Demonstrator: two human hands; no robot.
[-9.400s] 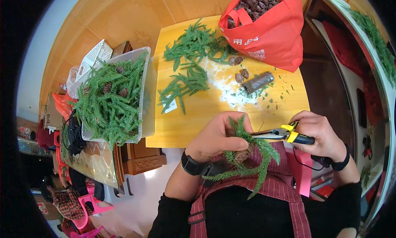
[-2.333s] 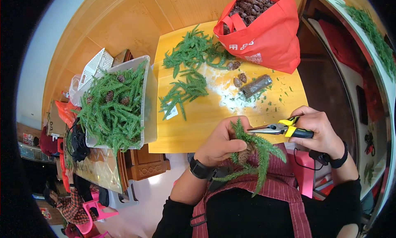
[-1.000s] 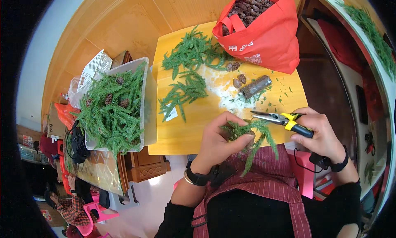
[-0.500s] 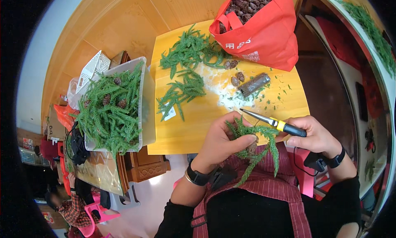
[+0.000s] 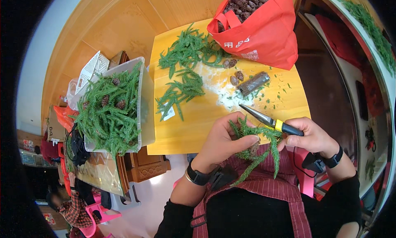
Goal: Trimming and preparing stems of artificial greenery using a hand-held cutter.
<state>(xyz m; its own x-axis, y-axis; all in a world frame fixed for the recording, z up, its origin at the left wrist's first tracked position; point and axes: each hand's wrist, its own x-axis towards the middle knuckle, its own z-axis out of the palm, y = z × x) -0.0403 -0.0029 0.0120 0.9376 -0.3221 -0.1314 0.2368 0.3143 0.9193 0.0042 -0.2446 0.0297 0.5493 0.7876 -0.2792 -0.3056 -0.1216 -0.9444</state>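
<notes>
My left hand [image 5: 226, 140] pinches a green artificial pine sprig [image 5: 264, 150] with its thumb across a brown pine cone [image 5: 252, 149], which is mostly covered. In my right hand [image 5: 314, 135] is a pair of needle-nose pliers [image 5: 269, 121] with yellow and black handles, its jaws pointing up and left over the table. The fingertips of that hand also touch the sprig's right side. Beyond the pliers lie a bundle of thin dark wires [image 5: 253, 84] and a few loose pine cones [image 5: 236, 77], beside white powder [image 5: 234, 100] and green clippings.
A red bag [image 5: 258, 42] full of pine cones stands at the table's back right. Green sprigs [image 5: 185, 87] lie on the yellow table [image 5: 181, 135]. To the left is a clear plastic bin [image 5: 147, 110] heaped with sprigs and cones. A person [image 5: 74, 207] sits at the far lower left.
The pliers and right hand have shifted slightly left, and the right fingertips now meet the sprig's edge. Both hands keep their holds. The view has moved a little.
</notes>
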